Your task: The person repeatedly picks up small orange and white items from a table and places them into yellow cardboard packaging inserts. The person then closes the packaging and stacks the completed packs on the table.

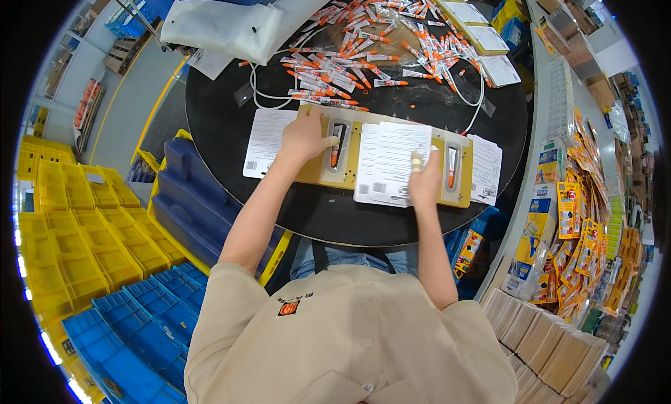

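In front of me, a long yellow fixture [355,137] lies across a round black table. Two clear blisters sit in it, each with a small orange-capped tube: one tube [337,145] on the left, one tube [452,168] on the right. My left hand [304,140] rests on the fixture's left part, fingers stretched toward its far edge, thumb apart beside the left tube. Between the two tubes, a white printed card [390,163] overlaps the fixture. My right hand [424,180] grips this card by its right edge; a finger has a wrapping on it.
Orange-capped tubes [342,75] are heaped at the table's far side. Printed cards [263,149] lie left of the fixture, more cards [487,168] at its right. White cables loop near the heap. Yellow bins [91,236] and blue bins [140,327] stand left; packaged goods [570,215] fill the right.
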### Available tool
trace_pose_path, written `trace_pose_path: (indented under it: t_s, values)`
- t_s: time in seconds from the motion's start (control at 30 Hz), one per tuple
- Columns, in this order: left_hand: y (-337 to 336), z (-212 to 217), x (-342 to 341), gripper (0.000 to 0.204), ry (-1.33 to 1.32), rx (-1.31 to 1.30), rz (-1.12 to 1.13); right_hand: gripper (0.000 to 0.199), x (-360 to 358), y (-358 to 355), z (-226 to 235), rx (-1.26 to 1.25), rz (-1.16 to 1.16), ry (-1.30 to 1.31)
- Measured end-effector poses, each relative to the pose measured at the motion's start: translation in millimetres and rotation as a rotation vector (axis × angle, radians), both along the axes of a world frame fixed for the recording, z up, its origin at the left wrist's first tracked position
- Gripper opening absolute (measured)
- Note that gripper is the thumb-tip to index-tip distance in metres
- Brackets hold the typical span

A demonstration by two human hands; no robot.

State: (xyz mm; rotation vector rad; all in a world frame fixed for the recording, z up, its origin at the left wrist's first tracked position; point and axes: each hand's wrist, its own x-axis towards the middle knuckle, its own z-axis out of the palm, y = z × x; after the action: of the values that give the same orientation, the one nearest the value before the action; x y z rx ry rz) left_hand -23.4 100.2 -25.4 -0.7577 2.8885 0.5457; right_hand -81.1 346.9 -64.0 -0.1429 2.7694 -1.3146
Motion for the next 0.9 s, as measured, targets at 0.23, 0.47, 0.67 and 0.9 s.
trace_pose_path:
  t_s: [0.23,0.47,0.67,0.9]
  values:
    - [-46.6,-12.6,33.7,0.067,0.394,0.058,0.007,0.050,-18.6,60.1,13.5,-0.039,0.079,0.257]
    - [-109.7,-21.5,56.1,0.050,-0.297,-0.239,0.130,0.056,-18.5,70.2,-37.0,0.740,0.134,0.299]
    - [-116.6,50.7,62.4,0.031,-0.027,-0.403,0.218,0.046,-75.4,115.5,-27.0,0.497,0.077,0.405]
    - [-109.7,-23.3,63.8,0.052,-0.212,-0.358,0.210,0.052,-57.9,63.1,13.2,0.467,0.446,0.506]
